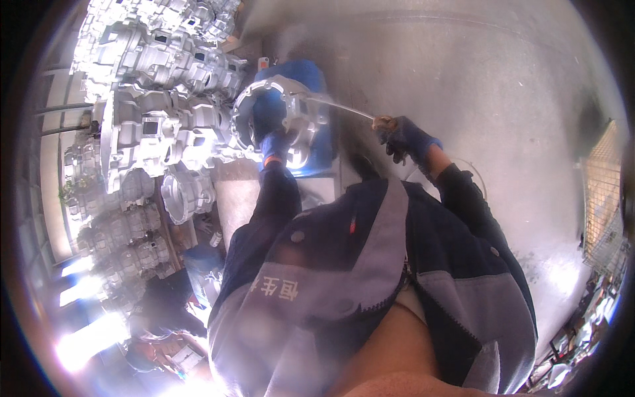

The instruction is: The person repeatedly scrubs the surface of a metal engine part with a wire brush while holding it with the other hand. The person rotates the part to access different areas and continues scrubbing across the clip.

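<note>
A silvery cast-metal housing with a wide bolt-holed ring stands on a blue stand ahead of me. My left hand, in a blue glove, grips the near edge of the housing; some of its fingers are hidden. My right hand, in a dark blue glove, is closed around the brass-coloured body of an air blow gun. From it a long thin metal nozzle runs leftward, its tip at the right side of the housing. A thin hose curves beside my right forearm.
Rows of similar castings are stacked closely on the left, near my left arm. One more casting sits low beside them. At the lower left a person is partly visible. A wire-mesh cage stands at the far right on the grey floor.
</note>
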`<control>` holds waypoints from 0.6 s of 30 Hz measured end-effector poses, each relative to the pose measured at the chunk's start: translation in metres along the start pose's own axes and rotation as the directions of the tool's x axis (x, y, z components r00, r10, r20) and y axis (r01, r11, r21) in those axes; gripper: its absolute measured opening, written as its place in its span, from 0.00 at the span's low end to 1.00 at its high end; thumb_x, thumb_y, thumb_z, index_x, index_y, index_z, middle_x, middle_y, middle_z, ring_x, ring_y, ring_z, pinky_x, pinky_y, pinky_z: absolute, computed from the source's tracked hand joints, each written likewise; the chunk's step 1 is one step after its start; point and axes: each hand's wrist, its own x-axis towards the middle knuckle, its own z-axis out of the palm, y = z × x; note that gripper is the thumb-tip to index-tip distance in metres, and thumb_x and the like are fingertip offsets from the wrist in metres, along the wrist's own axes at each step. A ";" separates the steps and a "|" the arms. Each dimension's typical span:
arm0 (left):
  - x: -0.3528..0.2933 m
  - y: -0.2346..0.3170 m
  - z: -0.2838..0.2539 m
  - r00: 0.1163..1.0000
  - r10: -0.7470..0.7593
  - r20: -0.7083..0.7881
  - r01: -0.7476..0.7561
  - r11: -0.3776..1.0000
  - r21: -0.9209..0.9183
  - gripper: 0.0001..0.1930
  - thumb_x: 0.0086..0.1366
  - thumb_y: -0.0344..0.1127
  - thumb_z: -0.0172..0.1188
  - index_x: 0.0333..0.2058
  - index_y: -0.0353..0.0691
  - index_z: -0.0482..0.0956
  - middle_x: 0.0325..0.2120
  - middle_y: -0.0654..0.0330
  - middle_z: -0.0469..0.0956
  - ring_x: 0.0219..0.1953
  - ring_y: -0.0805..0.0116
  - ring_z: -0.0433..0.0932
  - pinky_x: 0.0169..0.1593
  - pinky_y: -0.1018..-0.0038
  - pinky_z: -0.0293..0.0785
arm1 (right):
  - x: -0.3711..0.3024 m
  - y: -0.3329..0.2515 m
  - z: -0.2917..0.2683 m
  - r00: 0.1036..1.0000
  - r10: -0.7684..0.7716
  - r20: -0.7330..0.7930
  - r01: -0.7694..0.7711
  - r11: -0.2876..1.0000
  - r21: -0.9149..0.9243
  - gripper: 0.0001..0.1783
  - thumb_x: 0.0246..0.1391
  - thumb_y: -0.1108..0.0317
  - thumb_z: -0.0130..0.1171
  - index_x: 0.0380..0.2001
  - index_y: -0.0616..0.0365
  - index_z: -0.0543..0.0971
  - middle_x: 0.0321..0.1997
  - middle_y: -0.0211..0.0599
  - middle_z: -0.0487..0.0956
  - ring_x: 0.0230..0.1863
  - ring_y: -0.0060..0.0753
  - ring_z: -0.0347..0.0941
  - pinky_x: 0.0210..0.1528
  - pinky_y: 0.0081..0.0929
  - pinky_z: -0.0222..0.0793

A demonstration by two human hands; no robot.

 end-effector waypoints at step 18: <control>0.011 -0.010 0.008 1.000 -0.025 0.003 0.025 0.999 0.035 0.29 0.54 0.63 0.61 0.41 0.42 0.82 0.37 0.53 0.82 0.42 0.51 0.79 0.46 0.64 0.72 | -0.014 0.015 0.011 0.986 0.166 -0.012 -0.165 0.985 0.053 0.12 0.56 0.69 0.52 0.44 0.58 0.74 0.27 0.36 0.77 0.18 0.27 0.74 0.17 0.27 0.73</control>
